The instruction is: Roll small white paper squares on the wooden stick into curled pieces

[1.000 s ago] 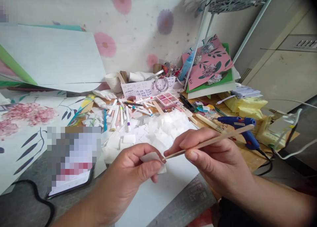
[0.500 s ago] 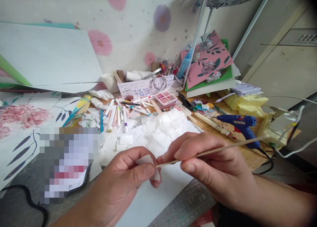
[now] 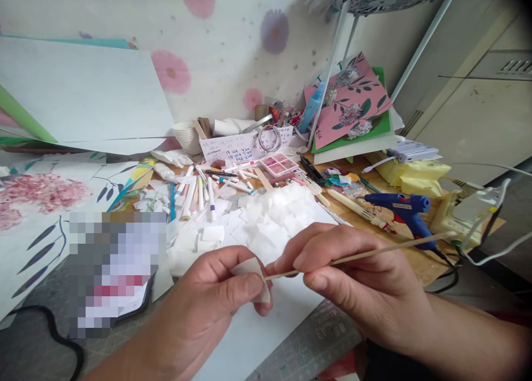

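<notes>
Between thumb and fingers, my left hand (image 3: 224,295) pinches a small piece of white tissue paper (image 3: 248,267). A thin wooden stick (image 3: 386,252) is held by my right hand (image 3: 353,276), slanting up to the right. Its left tip touches the paper at my left thumb. Below both hands lies a white sheet of paper (image 3: 253,342). Just beyond them is a heap of white tissue pieces (image 3: 278,215).
Markers (image 3: 211,201), a pink palette (image 3: 279,163) and a blue glue gun (image 3: 401,206) with a cord lie behind. At left are a blurred-out phone (image 3: 118,281) and a flower picture (image 3: 45,201). A grey cutting mat (image 3: 307,336) lies under the sheet.
The view has shifted very slightly. Both hands keep their grips, and the stick's tip stays against the tissue piece, which shows a little more flat and spread.
</notes>
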{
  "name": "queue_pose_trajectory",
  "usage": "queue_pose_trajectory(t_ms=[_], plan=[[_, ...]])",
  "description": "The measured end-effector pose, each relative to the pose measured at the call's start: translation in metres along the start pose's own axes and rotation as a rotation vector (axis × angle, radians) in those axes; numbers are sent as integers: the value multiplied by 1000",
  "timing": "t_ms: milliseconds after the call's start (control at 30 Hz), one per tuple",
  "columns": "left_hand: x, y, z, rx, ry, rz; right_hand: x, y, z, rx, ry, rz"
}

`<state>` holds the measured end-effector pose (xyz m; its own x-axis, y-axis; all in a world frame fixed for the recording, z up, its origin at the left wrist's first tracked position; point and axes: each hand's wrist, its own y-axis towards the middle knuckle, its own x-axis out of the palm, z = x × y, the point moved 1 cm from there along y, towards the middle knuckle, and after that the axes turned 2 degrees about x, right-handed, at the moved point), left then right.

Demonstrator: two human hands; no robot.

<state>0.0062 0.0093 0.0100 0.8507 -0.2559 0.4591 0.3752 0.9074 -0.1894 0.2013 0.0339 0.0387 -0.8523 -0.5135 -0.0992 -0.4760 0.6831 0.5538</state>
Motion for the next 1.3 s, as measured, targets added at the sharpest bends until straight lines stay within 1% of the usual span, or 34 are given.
queue_pose_trajectory(t_ms=[100,300,533,700,1000,1300], plan=[[1,1,0,-4,-5,5,0,-1,0,-12,13,5],[2,3,2,-8,-23,16,-2,-1,0,27,-3,-3],[1,1,1,-7,-45,-10,-2,0,-2,15,-22,-30],[1,1,1,-20,-61,-19,-3,-1,-2,28,-50,-26],[2,0,1,-30,-71,-35,-3,1,-5,7,-85,-53],[3,3,0,-60,-101,-19,-6,3,-8,-76,-143,-119]])
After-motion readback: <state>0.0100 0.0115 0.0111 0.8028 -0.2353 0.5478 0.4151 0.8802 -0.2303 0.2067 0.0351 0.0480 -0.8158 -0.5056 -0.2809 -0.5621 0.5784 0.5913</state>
